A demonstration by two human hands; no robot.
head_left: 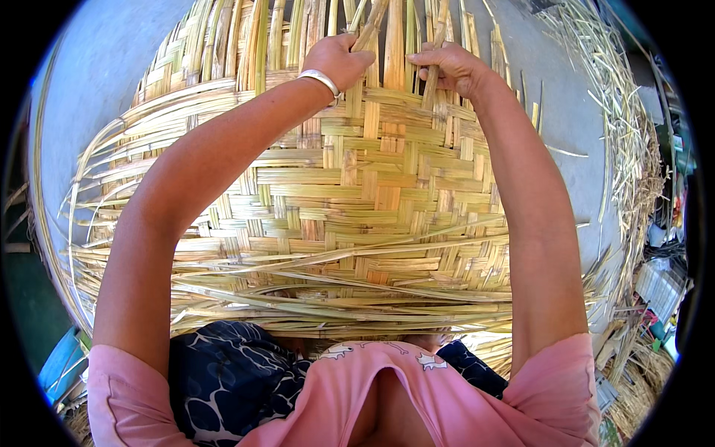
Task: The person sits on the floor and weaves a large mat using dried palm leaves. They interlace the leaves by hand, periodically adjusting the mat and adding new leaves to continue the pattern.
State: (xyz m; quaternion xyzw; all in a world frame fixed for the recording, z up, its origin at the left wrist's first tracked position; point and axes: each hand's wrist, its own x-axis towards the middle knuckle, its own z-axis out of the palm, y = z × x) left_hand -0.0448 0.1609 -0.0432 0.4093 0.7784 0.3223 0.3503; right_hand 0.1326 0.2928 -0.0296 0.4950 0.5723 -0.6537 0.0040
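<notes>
In front of me lies a large woven mat (387, 197) of flat yellow-green split-cane strips, closely plaited in the middle. Its lengthwise strips fan out loose beyond the weave at the far side. At that far edge my left hand (341, 63), with a silver bangle on the wrist, is closed round a cane strip (370, 28) that slants up and away. A little to its right, my right hand (453, 68) has its thumb and fingers around another upright cane strip (432, 83). Between the two hands stands a wide orange-tan strip (394, 48).
Long loose strip ends (328, 309) cross the near edge by my knees, and more stick out at the left (97, 175). A heap of cane shavings (629, 141) runs down the right side of the grey floor (555, 97). A blue container (61, 365) stands at lower left.
</notes>
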